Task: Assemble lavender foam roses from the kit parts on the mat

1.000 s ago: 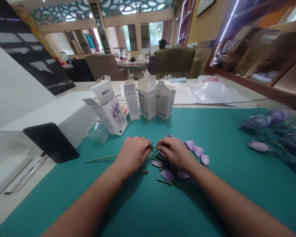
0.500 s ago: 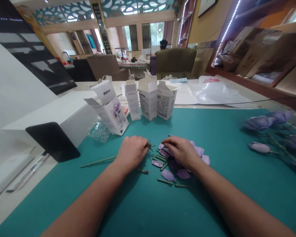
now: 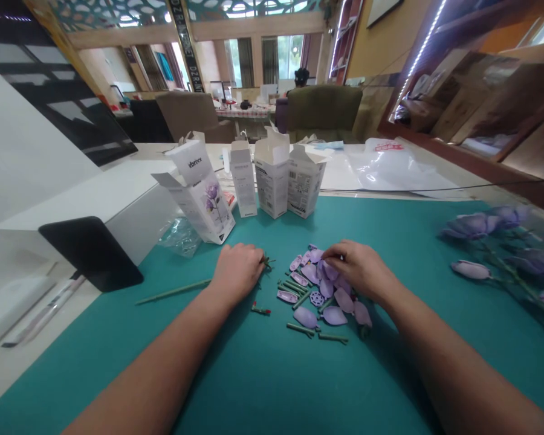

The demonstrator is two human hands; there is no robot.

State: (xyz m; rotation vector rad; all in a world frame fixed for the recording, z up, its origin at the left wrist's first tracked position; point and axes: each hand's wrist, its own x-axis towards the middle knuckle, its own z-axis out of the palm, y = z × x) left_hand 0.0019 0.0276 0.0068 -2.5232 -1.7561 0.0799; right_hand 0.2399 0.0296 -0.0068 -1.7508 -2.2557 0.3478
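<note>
My left hand (image 3: pixel 238 269) rests on the mat with its fingers curled closed around small green stem pieces (image 3: pixel 267 262), whose ends stick out past the fingertips. My right hand (image 3: pixel 362 269) is at the right side of a heap of purple petal pieces (image 3: pixel 326 289). Its thumb and forefinger pinch a purple petal (image 3: pixel 329 266) at the top of the heap. Short green stems (image 3: pixel 300 329) lie around the petals, with a purple wheel-shaped part (image 3: pixel 317 298) among them. A small green piece with red tips (image 3: pixel 260 310) lies between my hands.
A long green stem (image 3: pixel 174 291) lies left of my left hand. White cartons (image 3: pixel 272 181) and a clear plastic bag (image 3: pixel 180 237) are at the back of the green mat (image 3: pixel 263 386). A black tablet-like panel (image 3: pixel 90 251) leans at left. Purple flowers (image 3: pixel 469 226) lie at right.
My right hand has moved right across the heap, uncovering more petals and the wheel-shaped part. My left hand stays closed on the green pieces. The view has shifted slightly.
</note>
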